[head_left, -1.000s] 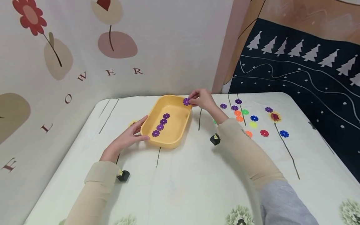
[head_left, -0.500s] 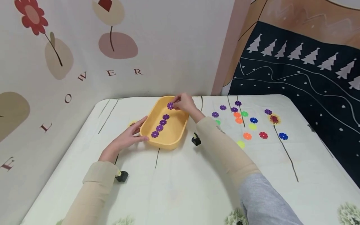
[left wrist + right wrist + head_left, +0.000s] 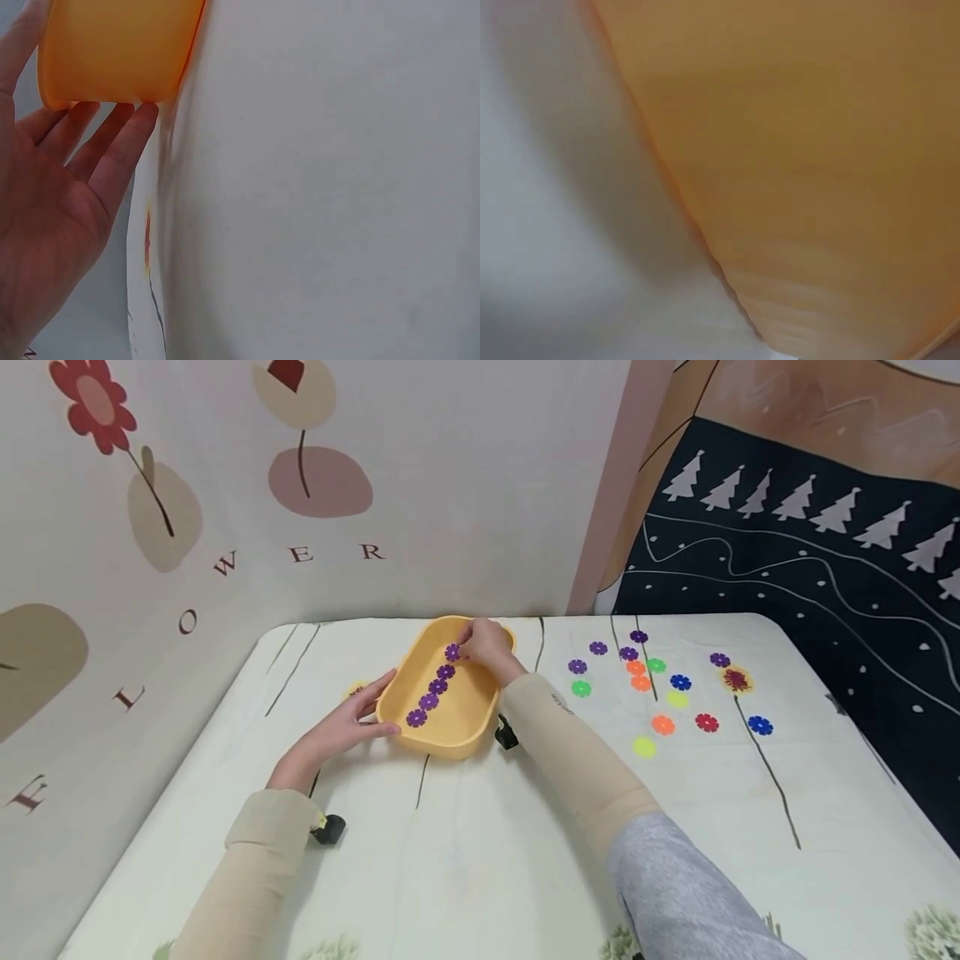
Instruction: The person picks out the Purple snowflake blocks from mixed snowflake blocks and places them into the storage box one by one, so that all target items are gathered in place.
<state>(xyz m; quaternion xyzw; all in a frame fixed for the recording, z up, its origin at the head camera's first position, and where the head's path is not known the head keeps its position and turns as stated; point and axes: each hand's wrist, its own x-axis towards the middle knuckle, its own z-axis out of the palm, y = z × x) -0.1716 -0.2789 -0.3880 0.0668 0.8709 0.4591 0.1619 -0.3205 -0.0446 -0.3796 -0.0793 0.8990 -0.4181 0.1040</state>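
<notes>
A yellow plastic tray (image 3: pixel 467 718) lies at the middle of the table. Inside it, several purple interlocking discs (image 3: pixel 428 702) form a slanting row. My left hand (image 3: pixel 339 727) holds the tray's near left corner, thumb along the near rim and fingers on the left wall. From the left wrist, fingertips (image 3: pixel 146 112) touch the orange-looking tray (image 3: pixel 120 52). Reaching over the far right of the tray, my right hand (image 3: pixel 486 645) pinches another purple disc (image 3: pixel 452 652) just above the row's far end. Only the tray wall (image 3: pixel 795 172) shows in the right wrist view; the hand is hidden there.
To the tray's right, loose discs lie scattered: purple (image 3: pixel 577 667), green (image 3: pixel 581 688), orange (image 3: pixel 663 725), yellow (image 3: pixel 644 747), red (image 3: pixel 707 722) and blue (image 3: pixel 761 725). A printed cloth covers the table (image 3: pixel 465 860); patterned hangings stand behind.
My right hand has carried the purple disc from the tray's far right rim leftward and down, close to the row's end. The left hand stays at the tray's corner.
</notes>
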